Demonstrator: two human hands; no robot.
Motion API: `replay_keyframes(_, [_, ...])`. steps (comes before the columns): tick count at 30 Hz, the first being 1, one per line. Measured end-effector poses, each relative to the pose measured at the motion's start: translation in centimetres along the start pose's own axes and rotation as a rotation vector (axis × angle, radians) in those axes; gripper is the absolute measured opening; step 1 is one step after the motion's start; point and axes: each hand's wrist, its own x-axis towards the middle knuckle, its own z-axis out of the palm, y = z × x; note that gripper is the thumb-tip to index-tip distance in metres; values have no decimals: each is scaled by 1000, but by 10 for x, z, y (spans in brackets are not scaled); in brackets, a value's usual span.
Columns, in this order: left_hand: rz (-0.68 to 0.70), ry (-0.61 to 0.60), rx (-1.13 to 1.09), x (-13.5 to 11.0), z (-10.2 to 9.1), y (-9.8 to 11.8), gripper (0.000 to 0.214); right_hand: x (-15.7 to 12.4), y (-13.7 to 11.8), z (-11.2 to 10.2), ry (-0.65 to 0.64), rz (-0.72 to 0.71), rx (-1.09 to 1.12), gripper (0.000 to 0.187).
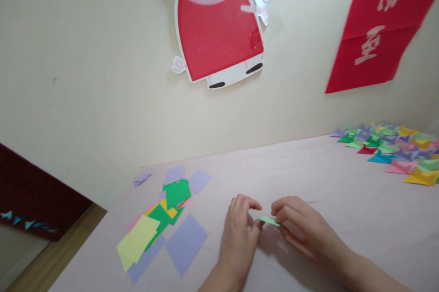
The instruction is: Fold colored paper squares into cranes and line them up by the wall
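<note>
Between my two hands, just above the pale cloth, is a small piece of light green folded paper, seen nearly edge-on. The thumb of my left hand presses at its left end, while the index finger arches above and apart from it. At the right end, my right hand pinches the paper between thumb and fingers. To the left of my left hand lies a flat purple paper square. How the green piece is folded is hard to make out.
A loose pile of paper squares, with yellow sheets and green sheets, lies at left. Many folded paper figures stand in rows at far right. Behind the table rises a wall with a cartoon cutout and red banner.
</note>
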Motion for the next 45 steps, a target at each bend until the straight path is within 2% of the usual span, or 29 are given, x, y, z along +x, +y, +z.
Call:
replay_keyframes(2, [55,-7,85,-1,-1,-3,36,0,0,2,-25,-95,-243,19])
replay_keyframes(5, [265,-138,303,-11,1,-7,37,-3,2,4,-137,-153,-420,22])
replay_keyframes(7, [406,-194,486,-20,3,-11,29,-5,5,3,-219,-123,-370,21])
replay_keyframes(9, [495,-165,607,-27,5,-17,26,-7,11,-2,-286,-47,-263,19])
replay_keyframes(12, [605,-122,672,-32,5,-27,35,-8,24,-9,-343,18,-111,19])
replay_keyframes(15, [686,-100,681,-31,5,-34,35,-6,34,-13,-372,6,18,15])
replay_keyframes(20, [714,-7,661,-30,6,-35,22,-3,35,-13,-410,76,134,15])
replay_keyframes(23, [718,51,619,-31,7,-33,21,-1,27,-12,-389,182,140,14])
replay_keyframes(26, [731,69,593,-31,8,-30,22,3,20,-8,-351,309,123,13])
replay_keyframes(29, [732,61,584,-30,8,-27,22,6,15,-4,-331,374,110,13])
replay_keyframes(38, [679,35,582,-31,11,-24,27,8,14,0,-313,407,81,13])
replay_keyframes(45, [733,54,651,-31,11,-26,26,7,12,1,-300,416,84,14])
